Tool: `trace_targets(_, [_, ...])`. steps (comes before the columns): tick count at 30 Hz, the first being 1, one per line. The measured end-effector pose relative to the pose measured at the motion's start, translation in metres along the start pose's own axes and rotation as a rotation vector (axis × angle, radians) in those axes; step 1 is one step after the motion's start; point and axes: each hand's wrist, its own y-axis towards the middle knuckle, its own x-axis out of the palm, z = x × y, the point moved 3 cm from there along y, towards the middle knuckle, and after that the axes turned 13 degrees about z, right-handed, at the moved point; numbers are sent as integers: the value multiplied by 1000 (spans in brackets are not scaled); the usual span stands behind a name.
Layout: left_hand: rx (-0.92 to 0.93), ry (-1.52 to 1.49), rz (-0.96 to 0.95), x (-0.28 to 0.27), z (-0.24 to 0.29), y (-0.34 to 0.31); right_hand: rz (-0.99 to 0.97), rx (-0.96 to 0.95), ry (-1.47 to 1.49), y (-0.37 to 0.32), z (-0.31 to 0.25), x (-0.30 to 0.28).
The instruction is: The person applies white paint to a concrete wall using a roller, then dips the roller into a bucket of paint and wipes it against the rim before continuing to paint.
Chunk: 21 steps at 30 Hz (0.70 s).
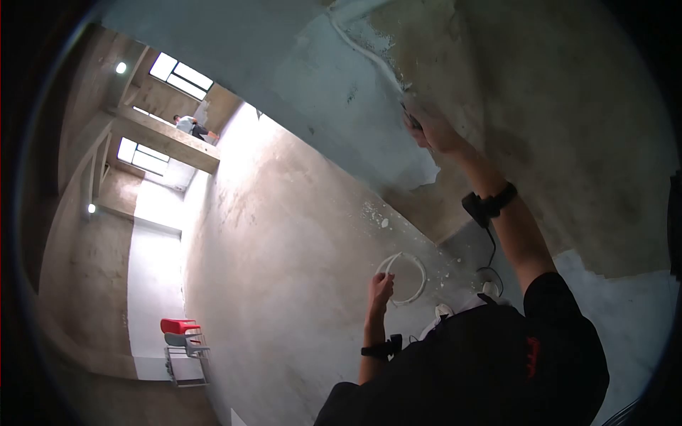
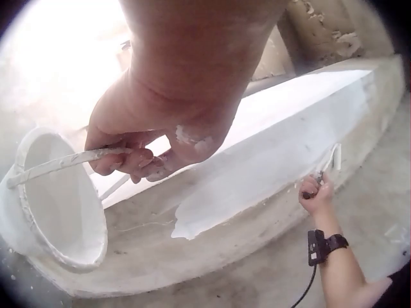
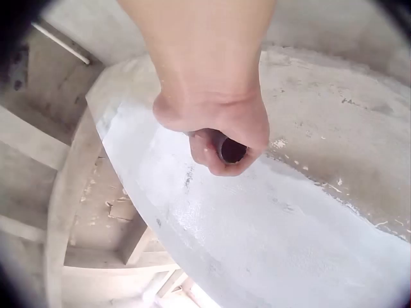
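- Head view: we are looking down a bare concrete interior, where the right hand (image 1: 435, 133) is curling its fingers round a dark tool handle (image 1: 413, 119) at the edge of a whitened patch (image 1: 312, 106) on the wall (image 1: 547, 149).
- Same view: the left hand (image 1: 381, 290) is hanging low and holding a white bucket (image 1: 423, 284) beside the body, above the floor (image 1: 298, 234). In the distance we are seeing a red chair (image 1: 179, 326), a grey chair (image 1: 183, 342) and a second person (image 1: 188, 126).
- Left wrist view: we are seeing the left hand's fingers gripping the bucket handle (image 2: 61, 168), with the bucket tilting its mouth towards us; how much it is containing, we cannot tell. Farther off, the right hand is gripping the tool, whose pale head (image 2: 337, 156) is resembling a small paint roller. Whether it is touching the wall or standing just off it, we cannot tell.
- Right wrist view: the right hand's fingers are closing round the handle, its hollow end (image 3: 232, 152) facing us; the tool's head is lying hidden.
- Step in hand: we are judging this to be the spreading of white coating along the patch's border. The next move is probably calling for a steady stroke into bare wall, or a reload from the bucket, which is hanging well apart from the tool.
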Motion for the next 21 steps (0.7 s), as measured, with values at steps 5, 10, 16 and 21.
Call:
trace_targets(5, [12, 14, 17, -2, 1, -1, -7, 70, -14, -29, 94, -33])
trace_targets(10, [-5, 30, 6, -7, -6, 4, 137, 144, -277, -89, 171, -73])
trace_targets(16, [-16, 60, 51, -8, -10, 5, 156, 305, -324, -147, 238, -111])
trace_targets(21, [-3, 69, 69, -9, -10, 3, 188, 511, -371, -165, 304, -139])
